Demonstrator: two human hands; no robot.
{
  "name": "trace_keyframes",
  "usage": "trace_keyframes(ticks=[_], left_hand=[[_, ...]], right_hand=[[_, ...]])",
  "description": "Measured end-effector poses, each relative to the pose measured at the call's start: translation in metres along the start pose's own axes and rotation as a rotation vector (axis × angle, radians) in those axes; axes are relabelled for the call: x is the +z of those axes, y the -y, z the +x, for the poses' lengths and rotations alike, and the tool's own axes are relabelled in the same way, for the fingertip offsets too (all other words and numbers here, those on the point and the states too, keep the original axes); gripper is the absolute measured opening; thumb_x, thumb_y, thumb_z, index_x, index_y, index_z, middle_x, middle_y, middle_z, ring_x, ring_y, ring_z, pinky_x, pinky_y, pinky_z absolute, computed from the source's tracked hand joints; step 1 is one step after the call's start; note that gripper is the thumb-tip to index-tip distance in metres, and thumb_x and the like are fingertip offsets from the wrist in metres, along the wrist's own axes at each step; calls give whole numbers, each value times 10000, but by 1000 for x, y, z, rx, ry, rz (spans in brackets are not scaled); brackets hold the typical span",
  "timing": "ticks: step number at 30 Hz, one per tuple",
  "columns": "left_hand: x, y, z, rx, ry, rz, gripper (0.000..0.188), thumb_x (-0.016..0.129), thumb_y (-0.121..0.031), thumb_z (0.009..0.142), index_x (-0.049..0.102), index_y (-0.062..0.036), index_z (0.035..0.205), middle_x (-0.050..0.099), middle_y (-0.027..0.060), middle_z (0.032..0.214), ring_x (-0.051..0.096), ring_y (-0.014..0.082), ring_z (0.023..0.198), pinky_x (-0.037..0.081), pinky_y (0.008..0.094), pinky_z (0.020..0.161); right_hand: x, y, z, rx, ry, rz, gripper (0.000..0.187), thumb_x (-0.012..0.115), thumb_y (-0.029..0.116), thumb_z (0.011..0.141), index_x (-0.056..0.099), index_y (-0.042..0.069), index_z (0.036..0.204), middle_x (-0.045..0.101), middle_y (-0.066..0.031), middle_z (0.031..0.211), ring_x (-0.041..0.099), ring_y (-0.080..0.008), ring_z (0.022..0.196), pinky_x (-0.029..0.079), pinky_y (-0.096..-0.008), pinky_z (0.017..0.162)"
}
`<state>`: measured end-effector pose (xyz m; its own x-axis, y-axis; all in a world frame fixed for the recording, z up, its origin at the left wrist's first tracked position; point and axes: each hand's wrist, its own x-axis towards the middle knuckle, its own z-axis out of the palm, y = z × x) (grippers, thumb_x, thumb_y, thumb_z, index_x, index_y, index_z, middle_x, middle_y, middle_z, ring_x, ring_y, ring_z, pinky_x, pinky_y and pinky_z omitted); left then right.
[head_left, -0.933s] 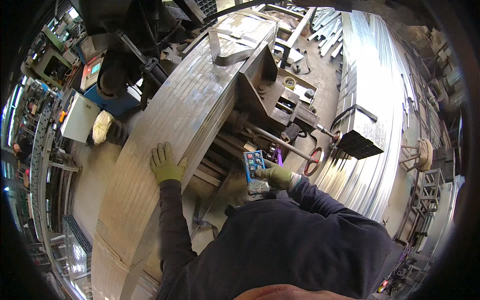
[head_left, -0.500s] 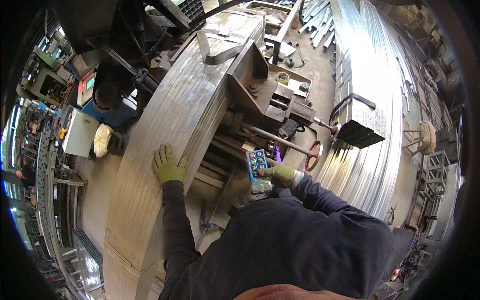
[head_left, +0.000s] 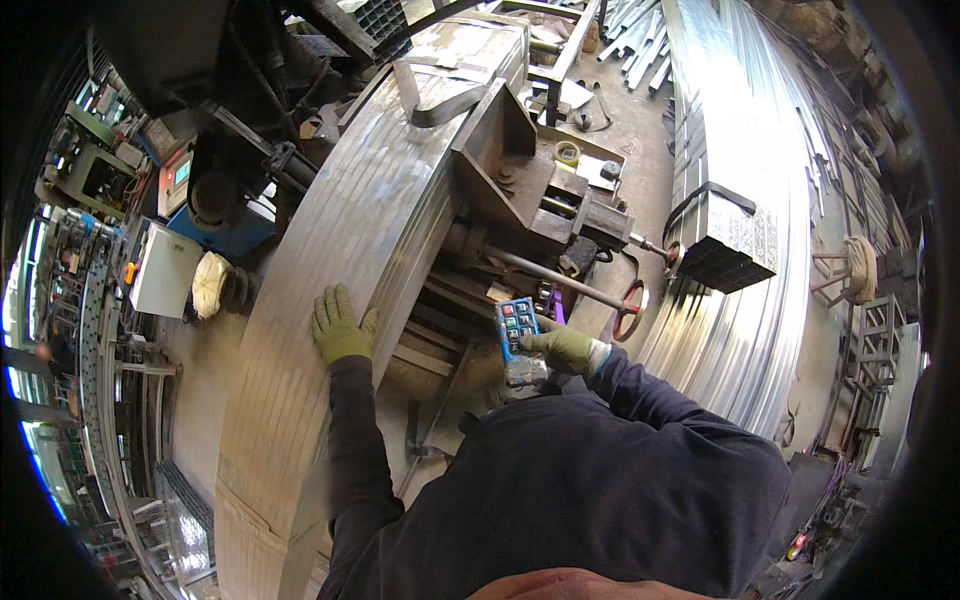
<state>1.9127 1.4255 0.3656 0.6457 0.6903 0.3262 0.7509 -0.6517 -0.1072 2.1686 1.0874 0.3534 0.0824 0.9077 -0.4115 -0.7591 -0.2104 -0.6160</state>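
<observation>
Remote control (head_left: 513, 318), blue and many-buttoned, sits in the right hand (head_left: 562, 347) in the head view, off the right side of a long bundle of metal profiles (head_left: 320, 245). That gloved hand closes around it, thumb across the face; the fingers behind are hidden. The left hand (head_left: 343, 325) lies palm down on the bundle, fingers slightly spread and thumb out near the edge, gripping nothing.

The likeliest trouble is a stray press: a bulky glove thumb could catch the wrong button and start machinery. Were the bundle to shift, the left hand could be dragged or pinched — its thumb especially. The loose strap (head_left: 445, 112) further along, beside the steel bracket (head_left: 490, 150), might snag too — its loop stands up from the profiles.
</observation>
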Motion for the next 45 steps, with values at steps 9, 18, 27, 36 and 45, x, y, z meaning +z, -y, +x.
trace_keyframes(ticks=[9,18,27,36,45], left_hand=[[-9,-10,9,-57,10,-88,837,637,-612,898,438,-123,1547,449,122,1585,375,365,1475,264,512,1220],[-41,33,-69,-79,-101,-58,865,771,-542,771,523,-84,1462,500,165,1519,414,416,1429,316,559,1187],[-53,70,-120,-216,8,5,837,779,-521,797,529,-58,1448,509,170,1510,419,426,1423,320,553,1187],[-62,50,-115,-210,-195,-151,571,693,-404,938,605,-39,1369,617,194,1371,529,391,1338,384,511,1143],[58,-21,-198,-1617,309,-1949,478,486,-395,1072,547,-97,1440,545,149,1487,542,333,1323,486,446,1024]], right_hand=[[5,-2,1,5,24,-48,570,705,108,982,463,90,1498,673,-44,1253,659,-174,1119,524,-357,1024],[7,-1,2,27,64,43,568,690,115,993,447,99,1506,654,-42,1278,647,-181,1143,520,-376,1036],[12,-4,6,45,63,-7,564,717,139,977,466,101,1481,662,-45,1261,656,-189,1135,531,-404,1029],[19,-4,2,49,4,-82,563,724,150,974,472,80,1472,667,-50,1257,655,-184,1136,523,-374,1038],[15,8,-11,6,51,9,559,723,115,965,481,72,1468,658,-46,1272,650,-178,1134,522,-372,1032]])
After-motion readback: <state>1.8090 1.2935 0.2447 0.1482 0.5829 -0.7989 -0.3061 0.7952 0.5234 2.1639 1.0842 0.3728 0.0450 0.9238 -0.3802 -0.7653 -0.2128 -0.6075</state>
